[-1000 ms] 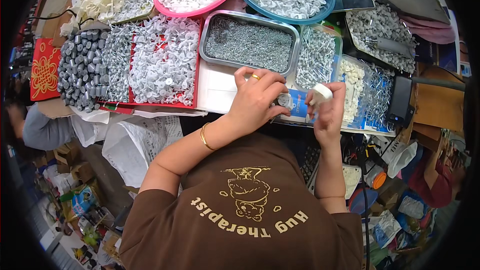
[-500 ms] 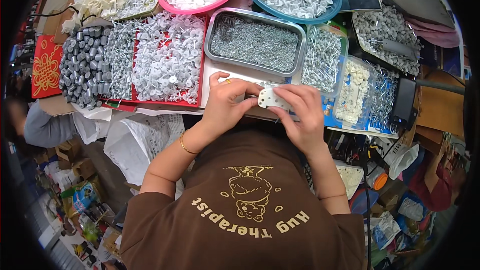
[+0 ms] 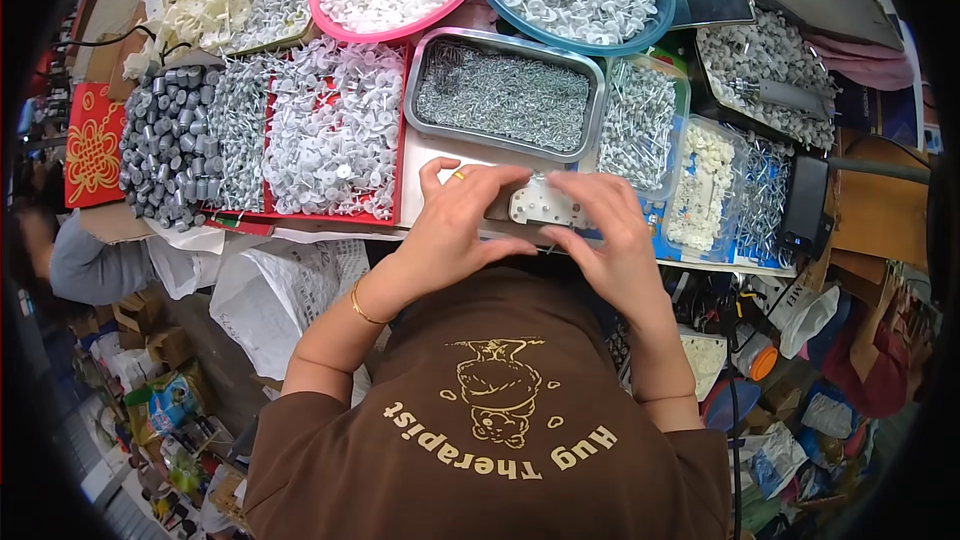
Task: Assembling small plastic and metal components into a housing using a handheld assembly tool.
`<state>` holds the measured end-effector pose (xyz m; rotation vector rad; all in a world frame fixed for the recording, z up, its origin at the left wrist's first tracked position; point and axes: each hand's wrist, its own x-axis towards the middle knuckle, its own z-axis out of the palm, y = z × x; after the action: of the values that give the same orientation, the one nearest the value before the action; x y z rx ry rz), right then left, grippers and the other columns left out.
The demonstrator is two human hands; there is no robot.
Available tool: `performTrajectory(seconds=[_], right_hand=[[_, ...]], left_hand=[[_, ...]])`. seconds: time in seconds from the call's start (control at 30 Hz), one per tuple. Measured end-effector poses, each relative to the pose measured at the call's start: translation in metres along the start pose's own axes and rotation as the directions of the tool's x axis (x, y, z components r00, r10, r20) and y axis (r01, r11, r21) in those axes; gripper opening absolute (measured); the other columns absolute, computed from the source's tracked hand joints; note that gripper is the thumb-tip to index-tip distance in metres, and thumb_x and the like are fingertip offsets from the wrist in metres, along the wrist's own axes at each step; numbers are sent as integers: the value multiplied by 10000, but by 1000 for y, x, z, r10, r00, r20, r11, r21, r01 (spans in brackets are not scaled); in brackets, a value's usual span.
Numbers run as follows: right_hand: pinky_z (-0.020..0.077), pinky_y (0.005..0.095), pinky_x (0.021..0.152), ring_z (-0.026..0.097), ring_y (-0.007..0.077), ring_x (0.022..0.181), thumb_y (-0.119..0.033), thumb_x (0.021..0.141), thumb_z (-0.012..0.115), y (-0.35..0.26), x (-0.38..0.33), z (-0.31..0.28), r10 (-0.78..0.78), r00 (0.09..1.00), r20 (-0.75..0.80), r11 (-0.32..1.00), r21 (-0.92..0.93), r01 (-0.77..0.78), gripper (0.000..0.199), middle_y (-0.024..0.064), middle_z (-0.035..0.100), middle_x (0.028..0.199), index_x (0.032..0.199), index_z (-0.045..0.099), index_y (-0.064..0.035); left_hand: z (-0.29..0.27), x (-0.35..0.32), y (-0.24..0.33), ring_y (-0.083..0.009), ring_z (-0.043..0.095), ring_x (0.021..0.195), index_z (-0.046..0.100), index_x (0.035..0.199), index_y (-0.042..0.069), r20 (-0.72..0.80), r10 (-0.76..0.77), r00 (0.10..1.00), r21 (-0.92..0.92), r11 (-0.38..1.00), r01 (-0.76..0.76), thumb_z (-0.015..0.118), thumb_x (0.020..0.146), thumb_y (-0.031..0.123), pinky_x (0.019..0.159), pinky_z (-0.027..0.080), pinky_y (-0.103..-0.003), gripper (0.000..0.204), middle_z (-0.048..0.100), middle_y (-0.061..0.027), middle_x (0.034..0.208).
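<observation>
A small white plate (image 3: 543,207) with holes and small metal dots sits at the table's front edge, between my two hands. My left hand (image 3: 462,215) curves around its left side, thumb well apart from the fingers and the index fingertip close to the plate's upper left corner. From the right, my right hand (image 3: 615,235) arches over it, with fingertips at its upper right edge and the thumb low by its lower right corner. Neither hand pinches the plate; whether the right fingertips touch it I cannot tell. What supports the plate underneath is hidden.
Behind my hands stands a metal tray (image 3: 420,125) of small pins. On the left are a red box (image 3: 402,180) of white-headed nails and grey cylinders (image 3: 165,145). Pink (image 3: 318,15) and blue (image 3: 655,35) basins lie at the back. Clear containers (image 3: 680,185) and a black device (image 3: 805,205) stand right.
Both hands have loosened from the white plate, the thumbs dropping away from the fingers. The plate now sits flatter, slightly lower, with more of its face showing. The view has shifted slightly.
</observation>
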<state>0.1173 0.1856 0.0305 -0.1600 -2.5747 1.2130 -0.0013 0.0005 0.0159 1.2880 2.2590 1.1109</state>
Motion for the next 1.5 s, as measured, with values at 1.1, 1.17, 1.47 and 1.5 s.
performTrajectory(seconds=[1.1,1.17,1.47,1.5], right_hand=[[525,385,753,645,319,901,-33,850,743,9,-10,-13,114,986,122,993,-54,-108,382,138,600,1059,1222,659,-38],[523,386,756,645,319,896,-36,848,745,8,-9,-13,95,990,109,992,-92,-86,384,138,601,1055,1222,659,-38],[495,335,702,591,234,781,-47,819,778,14,-1,-19,144,975,171,988,35,-152,406,104,562,970,1207,661,-22],[499,356,729,603,264,816,-60,828,768,13,3,-21,204,952,227,973,57,-222,375,116,563,979,1183,657,-18]], left_hand=[[-11,36,-15,-178,563,1121,585,1222,116,288,88,954,-137,989,-50,822,803,223,1030,218,-412,493,657,-3,1155],[-8,32,-14,-187,562,1099,592,1213,111,287,65,956,-125,992,-30,822,801,225,1023,223,-415,485,660,-6,1145],[16,3,-16,-258,608,1191,580,1246,48,-5,273,962,187,945,-268,804,750,119,1090,361,-501,549,678,-82,1241],[20,1,-19,-267,633,1164,577,1243,38,-42,298,954,188,940,-285,812,716,75,1080,396,-500,578,685,-93,1262]])
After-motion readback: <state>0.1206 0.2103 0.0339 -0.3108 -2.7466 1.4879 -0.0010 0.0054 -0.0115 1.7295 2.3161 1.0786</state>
